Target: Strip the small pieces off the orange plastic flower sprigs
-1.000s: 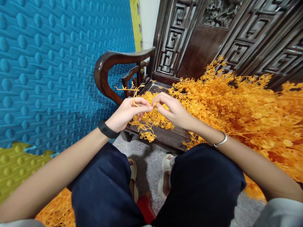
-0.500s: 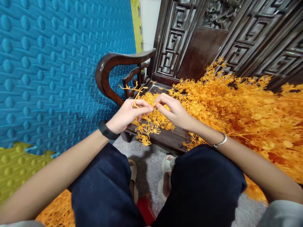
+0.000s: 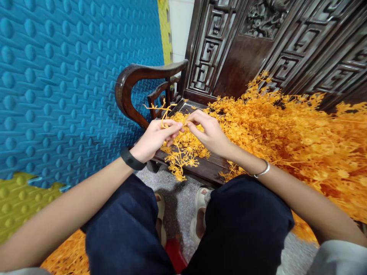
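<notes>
My left hand (image 3: 156, 139) is closed around a yellow-orange artificial flower sprig. The bare forked stem of the sprig (image 3: 165, 113) sticks up above the thumb. Below the fingers hangs a blossomed branch (image 3: 181, 158), which looks like part of the same sprig. Close to the left fingertips, my right hand (image 3: 210, 133) pinches with thumb and forefinger. A small yellow bit shows between the two hands; it seems to be part of the sprig, though the fingers mostly hide it. Behind the hands, more blossoms (image 3: 200, 144) rest on the dark wooden seat (image 3: 208, 166).
A large heap of orange artificial flowers (image 3: 289, 141) covers the bench to the right. The curved armrest (image 3: 126, 88) and carved backrest (image 3: 235, 65) bound the seat. Blue foam matting (image 3: 71, 95) lies at left. A red object (image 3: 175, 254) is between the feet, with more orange stems (image 3: 69, 256) at lower left.
The hanging branch has swung slightly right and down. My left thumb has shifted a little against the fingers. Both hands stay in nearly the same place.
</notes>
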The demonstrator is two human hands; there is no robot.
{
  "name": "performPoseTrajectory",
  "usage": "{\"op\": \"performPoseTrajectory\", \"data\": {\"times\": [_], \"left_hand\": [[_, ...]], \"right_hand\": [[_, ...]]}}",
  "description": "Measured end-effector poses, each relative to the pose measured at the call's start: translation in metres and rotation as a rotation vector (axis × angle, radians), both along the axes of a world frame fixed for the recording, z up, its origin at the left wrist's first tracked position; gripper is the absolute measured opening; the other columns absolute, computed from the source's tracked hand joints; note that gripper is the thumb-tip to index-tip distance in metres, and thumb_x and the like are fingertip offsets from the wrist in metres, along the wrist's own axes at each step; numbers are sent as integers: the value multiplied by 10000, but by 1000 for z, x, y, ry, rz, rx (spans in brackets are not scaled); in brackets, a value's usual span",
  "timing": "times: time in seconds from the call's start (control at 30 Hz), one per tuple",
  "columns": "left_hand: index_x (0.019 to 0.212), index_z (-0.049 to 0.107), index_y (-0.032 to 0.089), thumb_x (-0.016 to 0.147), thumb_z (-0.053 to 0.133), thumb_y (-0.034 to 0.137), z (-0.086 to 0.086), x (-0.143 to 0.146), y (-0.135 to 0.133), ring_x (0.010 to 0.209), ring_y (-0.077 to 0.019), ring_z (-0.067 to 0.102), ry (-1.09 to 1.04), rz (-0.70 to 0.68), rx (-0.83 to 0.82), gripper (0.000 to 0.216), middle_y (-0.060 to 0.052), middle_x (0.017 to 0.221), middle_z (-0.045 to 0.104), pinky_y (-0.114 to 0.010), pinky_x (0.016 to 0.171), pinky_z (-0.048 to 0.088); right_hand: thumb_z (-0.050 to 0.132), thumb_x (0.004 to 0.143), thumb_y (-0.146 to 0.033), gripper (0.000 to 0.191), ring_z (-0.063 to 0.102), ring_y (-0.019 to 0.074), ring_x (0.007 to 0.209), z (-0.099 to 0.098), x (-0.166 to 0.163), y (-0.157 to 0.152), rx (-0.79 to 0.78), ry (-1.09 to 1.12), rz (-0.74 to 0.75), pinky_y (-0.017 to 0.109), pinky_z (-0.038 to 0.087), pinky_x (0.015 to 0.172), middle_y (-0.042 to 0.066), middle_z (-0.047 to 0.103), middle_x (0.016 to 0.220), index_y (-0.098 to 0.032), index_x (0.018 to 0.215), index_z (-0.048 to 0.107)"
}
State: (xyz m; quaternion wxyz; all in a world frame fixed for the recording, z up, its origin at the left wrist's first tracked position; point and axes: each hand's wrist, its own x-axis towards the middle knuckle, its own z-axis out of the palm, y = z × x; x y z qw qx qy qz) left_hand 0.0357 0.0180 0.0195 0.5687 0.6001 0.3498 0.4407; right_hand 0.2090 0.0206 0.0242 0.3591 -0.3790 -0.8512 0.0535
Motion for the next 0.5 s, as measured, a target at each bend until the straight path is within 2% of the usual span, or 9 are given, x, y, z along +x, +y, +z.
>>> {"op": "performPoseTrajectory", "data": {"times": [0.23,0.5], "left_hand": [[615,606,112,758,597,191,3,10,-1,402,-31,298,-75,115,-90,163,52,485,374,-162,364,228],[618,588,81,807,544,131,7,14,8,379,-8,276,-246,123,-214,200,54,488,360,-127,353,222]], "right_hand": [[322,918,-196,240,520,205,834,1,-10,3,236,-321,-275,357,371,742,112,593,897,-139,853,547],[274,941,-194,275,518,206,868,1,-23,16,250,-374,-401,348,379,748,118,561,958,-124,908,538]]}}
